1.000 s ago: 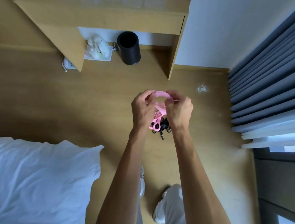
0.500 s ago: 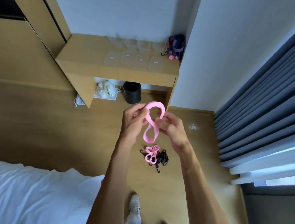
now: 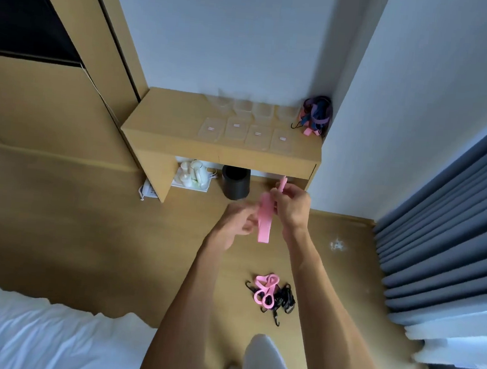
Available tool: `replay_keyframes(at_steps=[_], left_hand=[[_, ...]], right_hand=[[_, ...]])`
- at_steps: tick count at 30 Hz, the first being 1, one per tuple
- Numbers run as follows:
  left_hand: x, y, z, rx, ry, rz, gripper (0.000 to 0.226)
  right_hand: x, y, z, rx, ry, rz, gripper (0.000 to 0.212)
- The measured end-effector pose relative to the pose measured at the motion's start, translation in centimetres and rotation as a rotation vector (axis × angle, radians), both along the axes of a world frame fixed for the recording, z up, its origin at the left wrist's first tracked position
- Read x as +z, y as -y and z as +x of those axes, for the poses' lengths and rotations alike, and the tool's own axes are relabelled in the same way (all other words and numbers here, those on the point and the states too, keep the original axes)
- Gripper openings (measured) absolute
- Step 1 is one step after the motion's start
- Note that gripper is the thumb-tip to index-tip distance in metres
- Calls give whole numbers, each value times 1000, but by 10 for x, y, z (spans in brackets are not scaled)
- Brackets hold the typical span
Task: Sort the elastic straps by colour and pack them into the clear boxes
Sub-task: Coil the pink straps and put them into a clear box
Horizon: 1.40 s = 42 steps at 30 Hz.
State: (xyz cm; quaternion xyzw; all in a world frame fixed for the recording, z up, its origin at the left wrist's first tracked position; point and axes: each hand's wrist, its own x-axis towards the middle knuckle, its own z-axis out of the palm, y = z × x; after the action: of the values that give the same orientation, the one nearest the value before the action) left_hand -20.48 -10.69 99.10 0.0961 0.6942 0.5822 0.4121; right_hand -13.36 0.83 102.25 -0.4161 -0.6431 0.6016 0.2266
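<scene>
Up front, both hands pinch a folded pink strap (image 3: pixel 265 217), right hand (image 3: pixel 292 206) at its top and left hand (image 3: pixel 237 223) beside its middle, above the floor (image 3: pixel 114 232), short of the table (image 3: pixel 210 146).

I can't read any words or numbers here. Each clear lid (image 3: pixel 235 128) on the wooden desk (image 3: pixel 165 124) has a small pale sticker, but it is too tiny and blurry for me to read.
</scene>
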Motion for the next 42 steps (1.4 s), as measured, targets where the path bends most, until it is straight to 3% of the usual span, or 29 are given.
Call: replay_keyframes(at_steps=[3, 7, 12, 15, 17, 25, 30, 35, 36, 38, 42], left_hand=[[-23, -6, -26, -81, 78, -2, 25], [-38, -27, -71, 55, 59, 25, 20], [-42, -67, -167, 244, 186, 141, 27], [-39, -99, -226, 344, 178, 63, 19], [-38, -124, -259, 323, 124, -8, 8], [-42, -208, -351, 313, 112, 32, 15], [-81, -249, -418, 282, 90, -53, 7], [-131, -279, -477, 144, 72, -192, 22], [-141, -284, -489, 96, 42, -218, 17], [-159, -298, -510, 25, -35, -259, 11], [-185, -328, -535, -42, -133, -283, 22]], right_hand=[[-7, -7, -38, -14, 48, 55, 17], [-28, -25, -86, 26, 54, 23, 12], [-54, -61, -171, 94, 20, -57, 14], [-65, -86, -214, 167, 82, -121, 17], [-70, -105, -237, 162, 96, -165, 19], [-86, -162, -311, 180, 34, -227, 11], [-122, -194, -371, 60, 192, -151, 22], [-163, -212, -434, -131, 453, -79, 16], [-169, -214, -445, -139, 478, -90, 9], [-181, -222, -465, -158, 506, -119, 18], [-202, -244, -494, -224, 537, -111, 15]])
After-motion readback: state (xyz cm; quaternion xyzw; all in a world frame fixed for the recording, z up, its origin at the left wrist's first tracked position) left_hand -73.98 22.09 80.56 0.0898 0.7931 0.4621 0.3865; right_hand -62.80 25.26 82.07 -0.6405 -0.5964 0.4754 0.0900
